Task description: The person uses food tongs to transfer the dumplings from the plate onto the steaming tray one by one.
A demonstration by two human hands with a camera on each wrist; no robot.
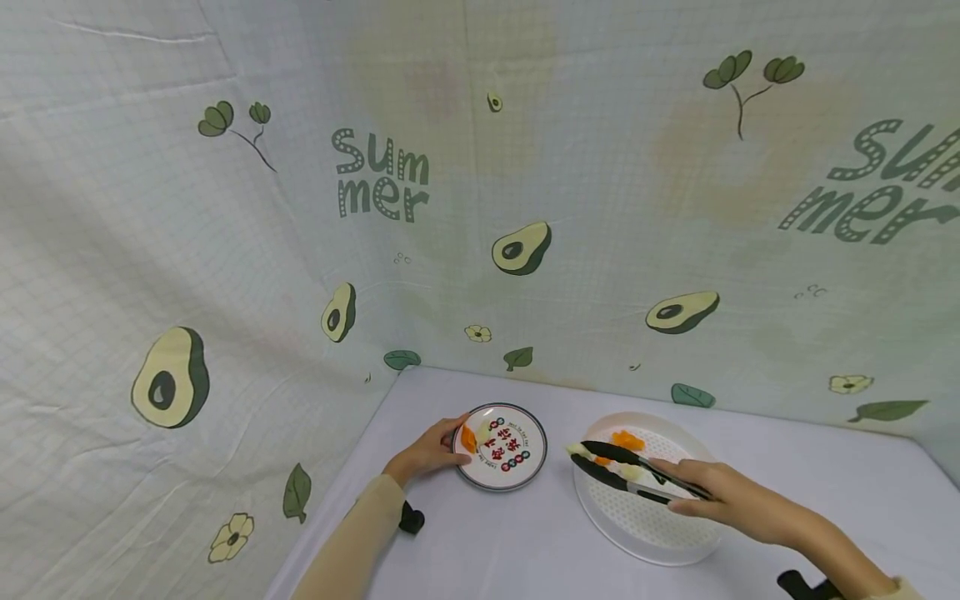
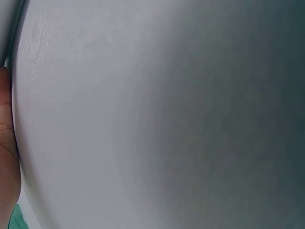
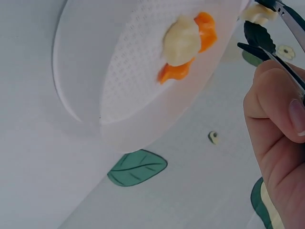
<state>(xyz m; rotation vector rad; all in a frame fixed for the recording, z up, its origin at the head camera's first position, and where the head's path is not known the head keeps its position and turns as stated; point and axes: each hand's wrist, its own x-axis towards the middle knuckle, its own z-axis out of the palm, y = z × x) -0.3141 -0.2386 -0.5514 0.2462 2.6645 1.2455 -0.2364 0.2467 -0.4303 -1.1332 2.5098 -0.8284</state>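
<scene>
My left hand (image 1: 429,451) holds the left rim of a small white plate (image 1: 489,477) with a dark edge line and red lettering. On the plate lie an orange piece (image 1: 468,439) and a pale piece (image 1: 483,433), dumpling-like in shape. In the left wrist view, a pale surface (image 2: 86,114) fills most of the picture beside the hand. My right hand (image 1: 731,500) grips black-tipped metal tongs (image 1: 611,452) over a round white basket (image 1: 652,556). Between the tong tips sits a pale dumpling-like piece (image 1: 577,449), at the basket's left rim.
Inside the basket, orange pieces (image 3: 206,32) lie against a pale dumpling-like piece (image 3: 182,42) on the perforated bottom. A white-covered table (image 1: 465,550) bears everything. Behind and to the left hangs a cloth (image 1: 585,150) printed with avocados and leaves.
</scene>
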